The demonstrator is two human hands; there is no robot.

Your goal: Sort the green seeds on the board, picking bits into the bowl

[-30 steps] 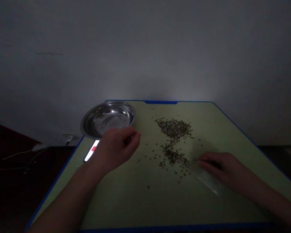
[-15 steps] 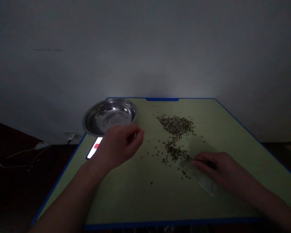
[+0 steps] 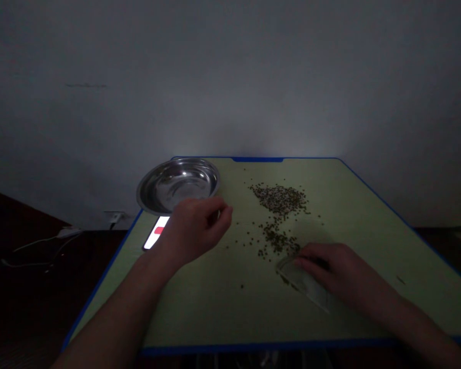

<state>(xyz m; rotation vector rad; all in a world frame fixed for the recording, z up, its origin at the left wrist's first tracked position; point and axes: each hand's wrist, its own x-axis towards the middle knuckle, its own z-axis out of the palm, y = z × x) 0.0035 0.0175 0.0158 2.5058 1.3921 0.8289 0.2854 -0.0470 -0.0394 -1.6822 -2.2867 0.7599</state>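
A pile of small dark seeds (image 3: 278, 197) lies scattered on a pale green table (image 3: 223, 307) with a blue rim. My left hand (image 3: 194, 230) hovers just left of the seeds with fingers curled and thumb against fingertips; what it pinches is too small to see. My right hand (image 3: 336, 269) rests on the table, fingers closed on a clear plastic bag (image 3: 305, 282) whose mouth touches the near edge of the seeds. A steel bowl (image 3: 179, 184) sits at the far left corner, just beyond my left hand.
A phone (image 3: 156, 233) with a lit screen lies by the table's left edge, partly behind my left hand. A grey wall stands behind the table. Cables and a power strip (image 3: 67, 232) lie on the dark floor at left.
My right hand has slid the clear bag leftward along the seeds' near edge. My left hand has shifted slightly right and stays curled.
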